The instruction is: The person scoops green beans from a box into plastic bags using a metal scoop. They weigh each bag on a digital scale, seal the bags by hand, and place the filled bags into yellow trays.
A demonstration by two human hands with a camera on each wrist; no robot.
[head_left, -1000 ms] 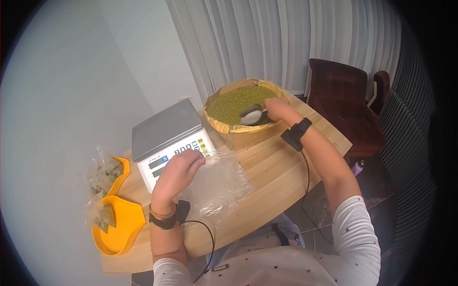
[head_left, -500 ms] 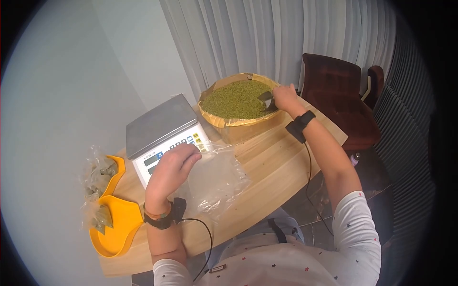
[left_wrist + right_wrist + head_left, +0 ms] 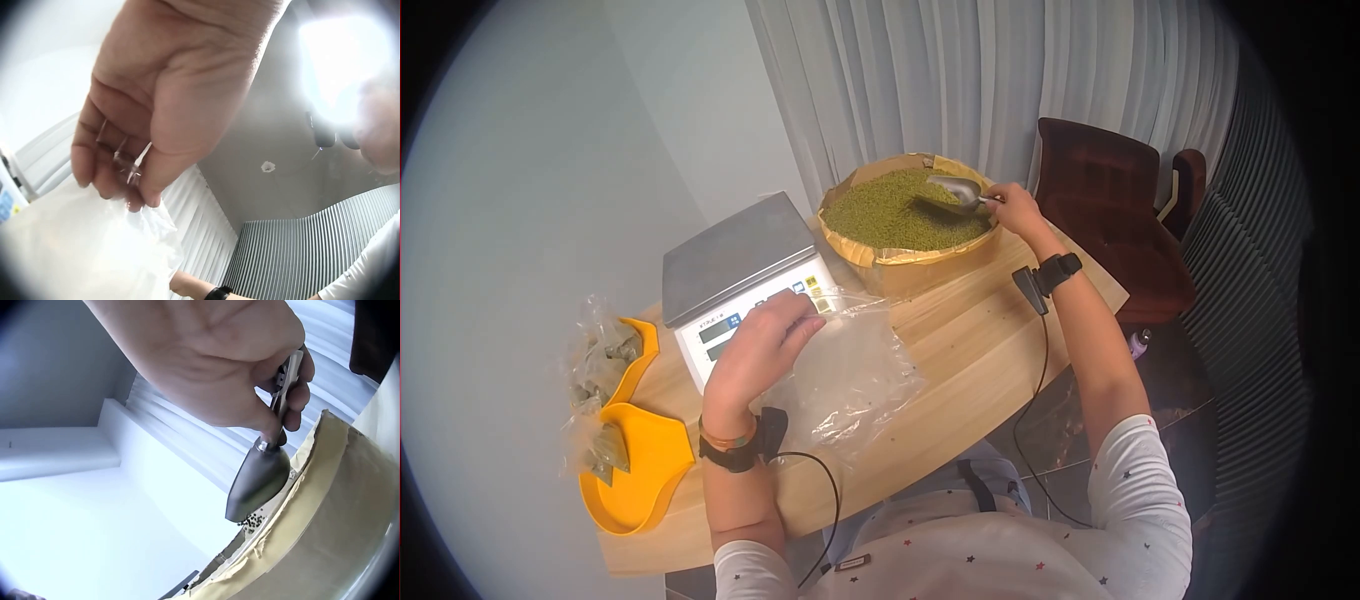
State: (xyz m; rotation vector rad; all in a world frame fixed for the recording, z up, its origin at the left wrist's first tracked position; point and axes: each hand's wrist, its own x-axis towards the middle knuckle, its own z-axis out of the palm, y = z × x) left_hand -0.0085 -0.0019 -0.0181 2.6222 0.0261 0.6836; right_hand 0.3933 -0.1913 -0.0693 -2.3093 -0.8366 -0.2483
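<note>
My right hand (image 3: 1015, 210) grips the handle of a metal scoop (image 3: 962, 190) above a round cardboard drum (image 3: 905, 260) with a taped yellow rim. Small green grains (image 3: 870, 215) fill the drum. In the right wrist view the scoop (image 3: 259, 478) tilts lip-down, and dark loose grains (image 3: 252, 522) show just below its lip. With thumb and fingertips, my left hand (image 3: 758, 350) pinches the upper edge of a clear plastic bag (image 3: 855, 375). The bag hangs flat over the table front, and its film (image 3: 94, 244) fills the lower left wrist view.
A digital scale (image 3: 740, 255) with a grey plate stands left of the drum, partly behind the left hand. Two yellow trays (image 3: 662, 455) at the table's left hold filled clear bags (image 3: 608, 450). Behind the table (image 3: 960, 370) on the right is a dark red chair (image 3: 1100, 200).
The scoop has come up from among the grains at the drum's right side and now shows above them. My left hand keeps its pinch on the bag.
</note>
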